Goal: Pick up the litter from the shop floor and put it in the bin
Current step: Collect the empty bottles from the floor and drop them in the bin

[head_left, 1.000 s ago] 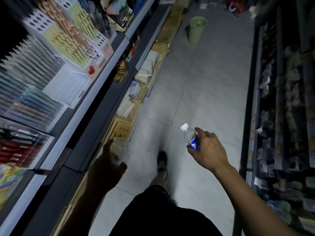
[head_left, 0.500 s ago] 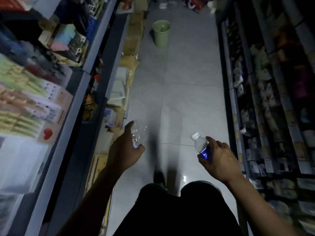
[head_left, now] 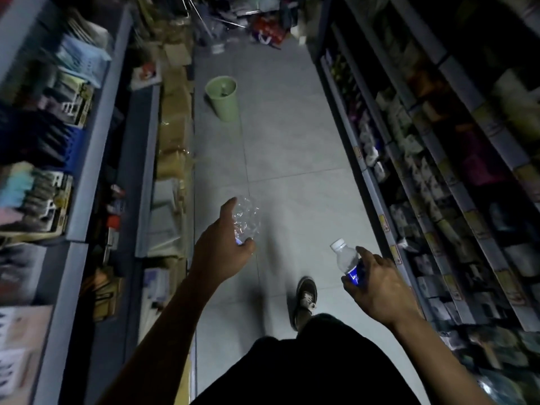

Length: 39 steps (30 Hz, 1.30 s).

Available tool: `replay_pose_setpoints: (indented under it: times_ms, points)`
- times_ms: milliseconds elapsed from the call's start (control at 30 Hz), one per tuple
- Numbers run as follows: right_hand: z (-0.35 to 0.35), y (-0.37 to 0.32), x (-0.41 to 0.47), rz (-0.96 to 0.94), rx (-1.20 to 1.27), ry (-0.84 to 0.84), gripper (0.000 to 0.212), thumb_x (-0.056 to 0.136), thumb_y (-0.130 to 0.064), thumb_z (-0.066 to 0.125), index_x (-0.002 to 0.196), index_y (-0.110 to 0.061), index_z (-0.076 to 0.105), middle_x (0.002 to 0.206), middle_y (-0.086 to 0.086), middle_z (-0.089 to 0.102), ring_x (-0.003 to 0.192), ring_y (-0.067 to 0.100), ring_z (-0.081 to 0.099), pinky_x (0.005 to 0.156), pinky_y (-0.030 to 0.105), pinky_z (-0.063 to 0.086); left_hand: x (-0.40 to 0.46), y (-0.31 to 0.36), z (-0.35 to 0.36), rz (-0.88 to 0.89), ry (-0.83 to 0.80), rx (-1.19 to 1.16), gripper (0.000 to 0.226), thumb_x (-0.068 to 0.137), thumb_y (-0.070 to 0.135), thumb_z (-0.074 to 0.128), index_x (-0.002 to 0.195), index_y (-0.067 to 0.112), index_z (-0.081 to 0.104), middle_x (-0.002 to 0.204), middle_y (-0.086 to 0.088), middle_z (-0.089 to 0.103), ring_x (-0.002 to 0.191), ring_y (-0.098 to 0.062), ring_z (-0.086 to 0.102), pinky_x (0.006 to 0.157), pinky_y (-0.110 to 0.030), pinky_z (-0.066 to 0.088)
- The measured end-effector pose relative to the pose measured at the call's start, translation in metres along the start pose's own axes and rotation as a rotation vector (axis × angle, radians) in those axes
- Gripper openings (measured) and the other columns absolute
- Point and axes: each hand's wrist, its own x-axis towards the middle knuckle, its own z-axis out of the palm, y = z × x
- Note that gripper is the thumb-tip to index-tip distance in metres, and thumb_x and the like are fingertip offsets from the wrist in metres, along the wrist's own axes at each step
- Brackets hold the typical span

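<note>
Since the frame half a second back, we have come closer to the bin [head_left: 222, 98]: it sits larger and lower in view, and the pile of goods at the aisle's far end now shows. Both arms have stayed out in front, each with its load.

We note the left hand [head_left: 219, 250] with its fingers closed round a crushed clear bottle [head_left: 247, 220]; the thumb points up the aisle and the crumpled plastic sticks out past the knuckles. The right hand [head_left: 377, 290] has its fingers wrapped round a small bottle [head_left: 347, 263] with a white cap and a blue label, tilted so the cap leans up and to the left. Both bottles are off the floor [head_left: 292, 147].

The bin is pale green, upright and open at the top, standing on the grey tiled floor near the left shelves [head_left: 96, 159], well ahead of both hands. Something lies inside it, but we cannot tell what. The right shelves [head_left: 423, 171] line the other side of the aisle; their goods are blurred.

One shoe [head_left: 305, 299] is planted on the tiles between the two arms, below the right hand. Dark clothing fills the bottom of the view.
</note>
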Motion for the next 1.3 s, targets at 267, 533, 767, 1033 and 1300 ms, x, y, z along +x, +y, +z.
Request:
replay_pose_setpoints:
  times_ms: [267, 533, 767, 1033, 1300]
  points:
    - [-0.044, -0.033, 0.156, -0.138, -0.043, -0.024, 0.072, 0.081, -0.045, 0.072, 0.141, -0.018, 0.044, 0.113, 0.006, 0.066, 0.106, 0.029, 0.054, 0.086, 0.038, 0.049, 0.09, 0.01, -0.007, -0.114, 0.042, -0.051, 0.095, 0.076, 0.026, 0.076, 0.154, 0.036, 0.023, 0.094, 0.014, 0.065, 0.079, -0.011, 0.062, 0.079, -0.035, 0.054]
    - [-0.071, -0.107, 0.31, -0.329, -0.056, -0.036, 0.07, 0.079, -0.043, 0.074, 0.138, -0.016, 0.047, 0.108, 0.006, 0.066, 0.102, 0.03, 0.056, 0.08, 0.041, 0.052, 0.175, -0.028, -0.034, -0.252, 0.123, -0.086, 0.095, 0.079, 0.023, 0.08, 0.154, 0.028, 0.023, 0.099, 0.005, 0.068, 0.081, -0.015, 0.066, 0.074, -0.037, 0.057]
    - [-0.081, -0.177, 0.428, -0.36, -0.074, -0.042, 0.073, 0.077, -0.041, 0.078, 0.139, -0.014, 0.048, 0.11, 0.01, 0.067, 0.1, 0.034, 0.058, 0.077, 0.042, 0.054, 0.298, -0.059, -0.067, -0.29, 0.142, -0.118, 0.092, 0.078, 0.023, 0.077, 0.153, 0.031, 0.024, 0.104, 0.0, 0.068, 0.09, -0.026, 0.067, 0.075, -0.033, 0.048]
    - [-0.093, -0.217, 0.517, -0.255, -0.113, -0.029, 0.074, 0.076, -0.038, 0.08, 0.138, -0.009, 0.05, 0.108, 0.013, 0.068, 0.096, 0.037, 0.06, 0.079, 0.042, 0.051, 0.456, -0.054, -0.105, -0.148, 0.062, -0.148, 0.091, 0.079, 0.022, 0.075, 0.153, 0.036, 0.023, 0.113, 0.003, 0.068, 0.086, -0.018, 0.067, 0.069, -0.031, 0.052]
    - [-0.118, -0.205, 0.603, -0.117, -0.076, -0.038, 0.075, 0.077, -0.044, 0.077, 0.139, -0.016, 0.047, 0.109, 0.01, 0.067, 0.1, 0.034, 0.061, 0.08, 0.041, 0.052, 0.603, -0.009, -0.115, 0.047, 0.02, -0.154, 0.091, 0.074, 0.042, 0.071, 0.153, 0.025, 0.03, 0.128, -0.001, 0.065, 0.109, -0.024, 0.067, 0.085, -0.044, 0.06]
